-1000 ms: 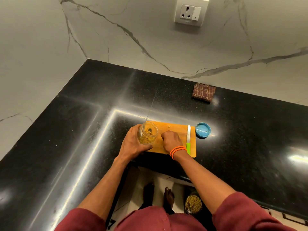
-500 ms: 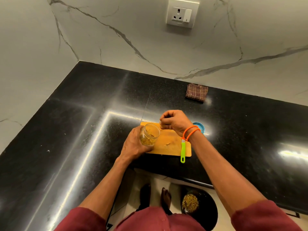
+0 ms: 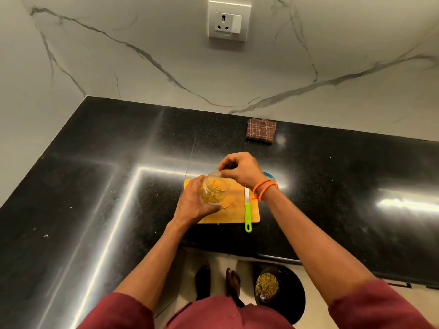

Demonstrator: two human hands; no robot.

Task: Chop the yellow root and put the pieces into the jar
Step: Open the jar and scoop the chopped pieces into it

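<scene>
One clear glass jar (image 3: 214, 191), partly filled with chopped yellow root pieces (image 3: 212, 197), is held tilted above one rectangular wooden cutting board (image 3: 234, 213) that lies on the black polished stone counter (image 3: 99, 186). The left hand (image 3: 193, 205) wraps its fingers round the jar's side from the left. The right hand (image 3: 240, 170) hovers at the jar's mouth with its fingertips bunched together in a pinch; what they hold is too small to tell. Two orange bands (image 3: 264, 189) circle the right wrist. A few yellow scraps (image 3: 225, 207) lie on the board just beside the jar. One knife with a white blade and bright green handle (image 3: 247, 210) rests along the board's right edge, handle overhanging the near side. One blue round lid (image 3: 269, 175) peeks out behind the right wrist. One folded brown checked cloth (image 3: 261, 129) sits near the wall, well apart from the board.
</scene>
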